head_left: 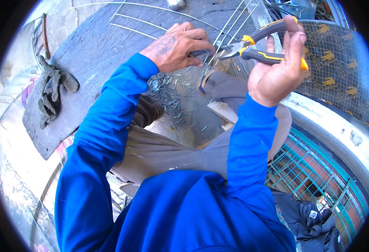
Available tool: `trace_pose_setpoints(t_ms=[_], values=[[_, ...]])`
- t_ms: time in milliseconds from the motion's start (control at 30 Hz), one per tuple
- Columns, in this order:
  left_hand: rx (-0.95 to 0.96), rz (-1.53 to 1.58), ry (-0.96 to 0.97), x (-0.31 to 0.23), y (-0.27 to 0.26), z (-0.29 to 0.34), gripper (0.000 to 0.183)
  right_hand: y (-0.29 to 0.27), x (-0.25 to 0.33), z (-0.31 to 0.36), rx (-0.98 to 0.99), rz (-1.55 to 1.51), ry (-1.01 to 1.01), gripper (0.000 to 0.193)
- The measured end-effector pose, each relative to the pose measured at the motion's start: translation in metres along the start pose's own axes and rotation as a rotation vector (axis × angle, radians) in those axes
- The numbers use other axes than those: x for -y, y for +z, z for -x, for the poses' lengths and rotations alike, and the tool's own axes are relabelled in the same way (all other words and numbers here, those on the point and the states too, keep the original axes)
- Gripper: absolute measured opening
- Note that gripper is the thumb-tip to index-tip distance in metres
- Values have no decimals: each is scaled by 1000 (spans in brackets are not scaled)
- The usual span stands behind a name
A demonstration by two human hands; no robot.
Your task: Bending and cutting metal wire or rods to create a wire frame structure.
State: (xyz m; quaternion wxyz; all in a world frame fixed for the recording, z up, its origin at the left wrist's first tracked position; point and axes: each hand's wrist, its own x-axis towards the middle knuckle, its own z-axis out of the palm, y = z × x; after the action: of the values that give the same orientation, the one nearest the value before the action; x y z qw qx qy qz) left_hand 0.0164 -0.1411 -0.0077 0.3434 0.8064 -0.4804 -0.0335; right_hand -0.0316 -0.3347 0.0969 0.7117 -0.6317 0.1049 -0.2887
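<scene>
Thin metal wires form a wire frame (138,19) across the dark wooden board. My left hand (178,47) curls over it near the board's edge, fingers and thumb closed on the wires. A dark piece (199,53) shows between the thumb and fingers; its kind is unclear. In my right hand (279,73) is a pair of pliers (262,55) with black and yellow handles. Those handles are spread apart, and the jaws reach the wires just right of my left fingertips. Whether the jaws grip a wire I cannot tell.
Many short cut wire pieces (169,94) lie on the ground below the board (87,54). A dirty grey glove (52,92) rests at the board's left end. To the right are a patterned dark panel (331,63), a green wire grid (314,164) and dark cloth (310,227).
</scene>
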Motion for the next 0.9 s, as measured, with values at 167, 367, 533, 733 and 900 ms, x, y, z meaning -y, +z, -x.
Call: trace_pose_setpoints(t_ms=[167, 367, 533, 733, 900], values=[[8, 10, -16, -1, -1, 1, 47, 4, 10, 7, 67, 28, -75, 51], [-3, 12, 5, -2, -1, 0, 48, 8, 2, 35, 48, 79, -171, 63], [-5, 11, 1, -1, -1, 2, 48, 4, -3, 56, 130, 231, -246, 71], [-28, 26, 22, 0, 1, 0, 46, -13, -13, 82, 266, 391, -548, 49], [-23, 45, 9, -1, 0, 1, 46, -20, -20, 99, 275, 470, -597, 37]])
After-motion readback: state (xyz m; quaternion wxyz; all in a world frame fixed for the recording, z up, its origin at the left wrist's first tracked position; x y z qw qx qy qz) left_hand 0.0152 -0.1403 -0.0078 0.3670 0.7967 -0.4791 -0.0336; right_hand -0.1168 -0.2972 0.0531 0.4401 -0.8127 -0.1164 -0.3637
